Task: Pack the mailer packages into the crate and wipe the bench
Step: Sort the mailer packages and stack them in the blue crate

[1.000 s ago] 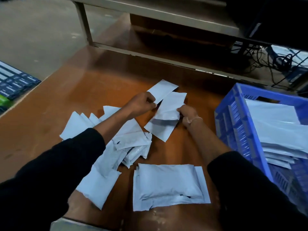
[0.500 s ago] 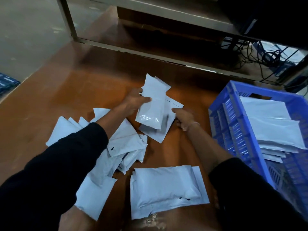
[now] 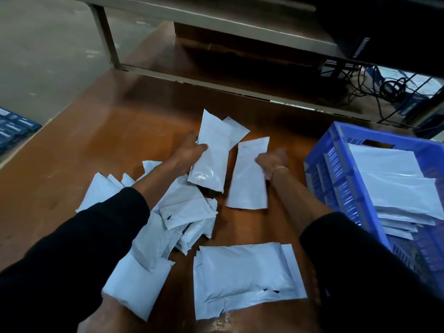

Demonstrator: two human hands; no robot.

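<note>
Pinching one white mailer (image 3: 211, 159) in the left hand (image 3: 189, 152), thumb across its face; gripping a second mailer (image 3: 248, 179) in the right hand (image 3: 272, 162), fingers curled round its right edge. Holding both above the brown bench (image 3: 96, 145), loose pile (image 3: 182, 212) and neat stack (image 3: 245, 277) lying nearer, blue crate (image 3: 336, 169) sitting right, part-filled.

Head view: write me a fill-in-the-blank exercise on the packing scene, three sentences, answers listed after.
1. The crate at the right of the bench is coloured ____.
2. The right hand grips ____ mailer.
3. The mailers in the crate lie ____, not on end.

Answers: blue; one; flat
</note>
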